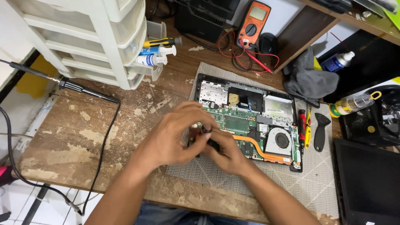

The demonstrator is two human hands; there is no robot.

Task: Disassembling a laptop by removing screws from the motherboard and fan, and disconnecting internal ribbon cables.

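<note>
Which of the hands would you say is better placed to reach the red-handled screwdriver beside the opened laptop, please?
Probably the right hand: it sits nearer the red-handled screwdriver lying at the laptop's right edge. The left hand is farther off, and both hands are closed around a small dark part.

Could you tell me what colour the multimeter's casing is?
The multimeter is orange, seen in the head view.

Worn wooden bench — grey mat, drawer unit, multimeter.

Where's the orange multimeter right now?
The multimeter leans at the back of the desk, top centre of the head view, above the opened laptop, with its red leads coiled just in front.
</note>
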